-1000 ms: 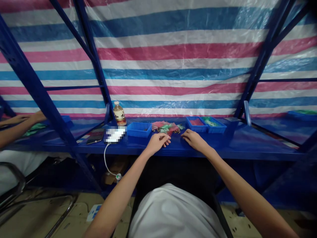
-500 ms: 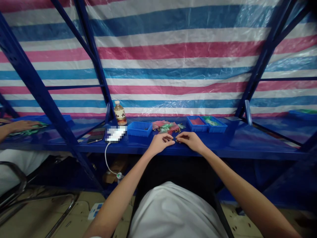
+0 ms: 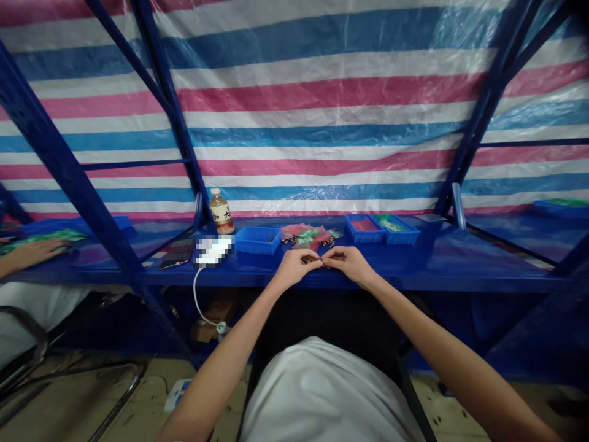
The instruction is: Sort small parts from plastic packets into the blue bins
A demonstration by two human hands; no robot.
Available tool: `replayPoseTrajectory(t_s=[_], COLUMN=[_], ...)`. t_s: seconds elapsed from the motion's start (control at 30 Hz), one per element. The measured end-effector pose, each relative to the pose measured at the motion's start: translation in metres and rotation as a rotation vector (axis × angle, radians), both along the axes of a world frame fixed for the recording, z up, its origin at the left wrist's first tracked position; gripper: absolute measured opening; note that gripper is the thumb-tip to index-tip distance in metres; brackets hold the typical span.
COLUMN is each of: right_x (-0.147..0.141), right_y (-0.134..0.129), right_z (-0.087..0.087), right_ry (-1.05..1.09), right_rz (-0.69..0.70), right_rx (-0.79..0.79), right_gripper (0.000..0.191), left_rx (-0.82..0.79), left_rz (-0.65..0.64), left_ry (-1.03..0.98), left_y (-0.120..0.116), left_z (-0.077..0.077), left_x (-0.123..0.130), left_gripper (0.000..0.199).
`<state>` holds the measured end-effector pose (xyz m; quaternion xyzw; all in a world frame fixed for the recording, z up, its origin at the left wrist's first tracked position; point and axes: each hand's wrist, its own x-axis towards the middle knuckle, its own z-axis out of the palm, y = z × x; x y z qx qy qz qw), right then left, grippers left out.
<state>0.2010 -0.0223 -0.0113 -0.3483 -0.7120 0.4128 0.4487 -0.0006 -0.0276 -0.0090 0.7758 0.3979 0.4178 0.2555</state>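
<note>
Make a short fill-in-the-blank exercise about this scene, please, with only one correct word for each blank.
1. The left hand and right hand touch at the fingertips over the shelf, which is painted ____.
2. In the head view, the plastic bottle stands to the ____ of the blue tray.
3. The striped tarpaulin behind the shelf has blue, white and ____ bands.

blue; left; pink
</note>
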Motion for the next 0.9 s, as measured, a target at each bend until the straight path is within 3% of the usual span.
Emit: replayPoseTrajectory(t_s=[0.17, 0.33, 0.47, 0.57, 0.63, 0.77, 0.9], right_x=[0.001, 0.001, 0.002, 0.002, 0.002, 0.002, 0.003], right_y=[0.0, 0.0, 0.0, -0.001, -0.002, -0.002, -0.001], right_z=[0.0, 0.002, 0.002, 0.003, 0.004, 0.004, 0.003], right_ry=[0.012, 0.025, -0.003, -0.018, -0.021, -0.036, -0.037], right_rz=[0.015, 0.02, 0.022, 0.02, 0.02, 0.01, 0.014], right_rx=[-0.014, -0.007, 0.006, 0.006, 0.007, 0.012, 0.029], right_gripper=[0.026, 0.029, 0.03, 0.031, 0.031, 0.032, 0.032], left_rx=[0.015, 0.089, 0.327, 0.557, 0.615, 0.541, 0.407], left_rz=[0.015, 0.128, 0.415, 0.647, 0.772, 0.967, 1.011], left_ry=[0.001, -0.088, -0.081, 0.043, 0.109, 0.195, 0.237], left_y=[0.001, 0.001, -0.001, -0.001, 0.002, 0.012, 0.022], left_z=[0.0, -0.002, 0.008, 0.021, 0.027, 0.023, 0.009], left_x=[-0.001, 0.003, -0.007, -0.029, -0.046, -0.071, -0.08], left_gripper=[0.027, 0.026, 0.021, 0.02, 0.021, 0.021, 0.02])
